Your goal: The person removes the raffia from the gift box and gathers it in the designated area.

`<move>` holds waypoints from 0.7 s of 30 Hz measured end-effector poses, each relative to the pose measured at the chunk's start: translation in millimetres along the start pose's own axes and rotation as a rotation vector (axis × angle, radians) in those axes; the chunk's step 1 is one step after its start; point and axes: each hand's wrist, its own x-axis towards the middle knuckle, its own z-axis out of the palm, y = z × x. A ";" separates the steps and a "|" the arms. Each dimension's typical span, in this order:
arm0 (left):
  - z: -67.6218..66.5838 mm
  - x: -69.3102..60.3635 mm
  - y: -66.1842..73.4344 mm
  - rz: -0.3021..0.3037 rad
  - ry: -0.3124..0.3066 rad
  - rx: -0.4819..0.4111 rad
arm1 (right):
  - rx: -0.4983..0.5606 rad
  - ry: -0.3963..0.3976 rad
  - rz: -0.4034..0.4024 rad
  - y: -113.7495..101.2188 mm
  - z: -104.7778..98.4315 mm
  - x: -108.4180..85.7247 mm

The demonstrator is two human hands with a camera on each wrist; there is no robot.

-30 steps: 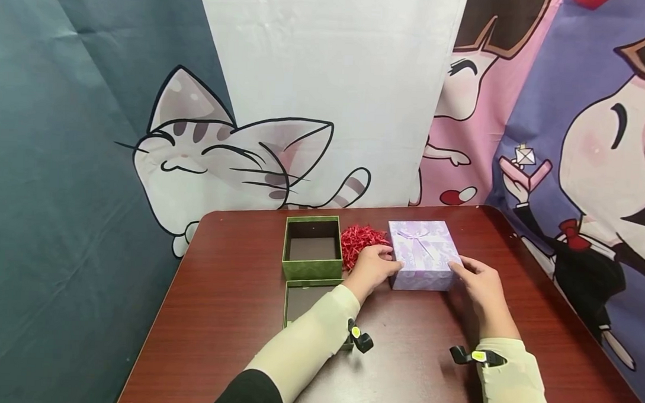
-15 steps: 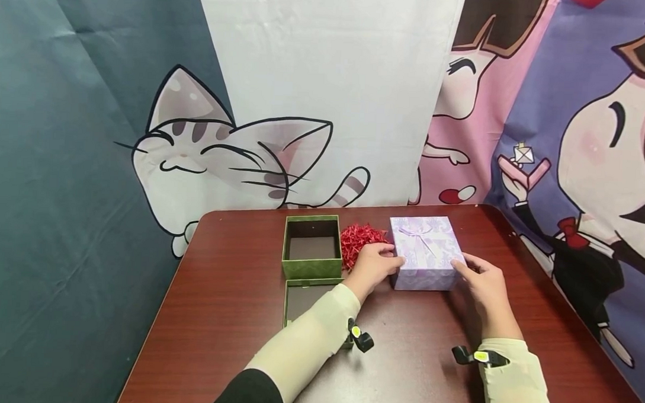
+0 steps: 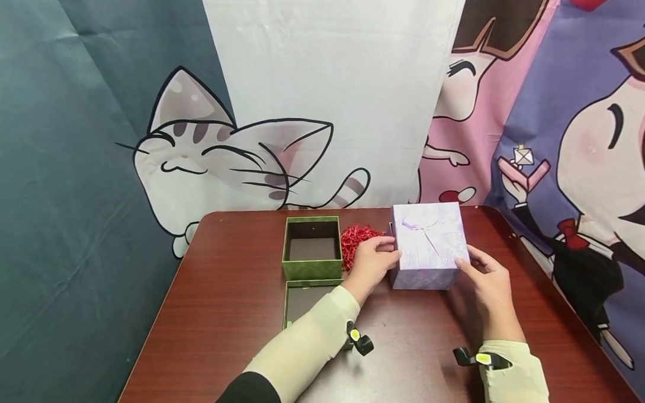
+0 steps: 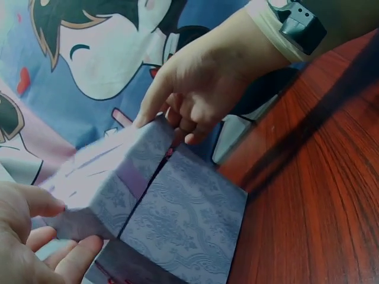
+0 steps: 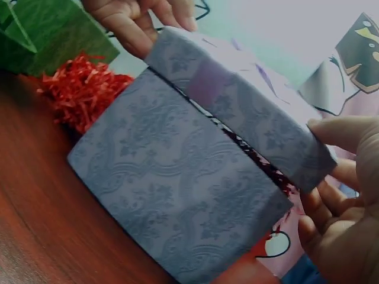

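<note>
A lilac patterned lid (image 3: 430,238) with a ribbon bow is raised and tilted over the matching box base (image 3: 423,280). Its left side is pinched by my left hand (image 3: 372,262), thumb on top and fingers beneath the edge. My right hand (image 3: 490,287) pinches the right side in the same way. Through the gap between lid (image 5: 254,100) and base (image 5: 177,177), the right wrist view shows some red filling (image 5: 275,176). The left wrist view also shows the lid (image 4: 112,177) apart from the base (image 4: 189,207) along a narrow gap.
A green box (image 3: 312,267) stands left of a heap of red shredded paper (image 3: 357,241). In front of it lies a second green tray-like piece (image 3: 300,304), partly hidden by my left forearm. The brown table (image 3: 217,316) meets printed cloth at the back.
The lilac lid has risen from the base and tilted, its far edge higher than before. Both hands have kept hold and moved up slightly; the right one has also shifted a little right.
</note>
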 end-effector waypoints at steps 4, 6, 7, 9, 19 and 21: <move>-7.6 -0.3 3.1 0.056 -0.069 0.008 | 0.068 -0.098 -0.078 -3.1 -10.2 -1.6; -11.6 0.2 3.1 0.105 -0.120 0.052 | 0.103 -0.174 -0.089 -3.9 -18.0 -3.1; -13.6 0.3 2.6 0.136 -0.145 0.097 | 0.100 -0.215 -0.089 -4.1 -22.8 -3.9; -17.1 -0.5 1.3 0.198 -0.199 0.196 | 0.074 -0.283 -0.076 -3.8 -33.1 -6.0; -26.3 -11.2 -4.9 0.543 -0.569 0.675 | -0.319 -0.445 -0.427 10.9 -60.4 -18.9; -27.4 -13.2 -6.3 0.639 -0.630 0.836 | -0.320 -0.459 -0.510 15.5 -60.2 -21.4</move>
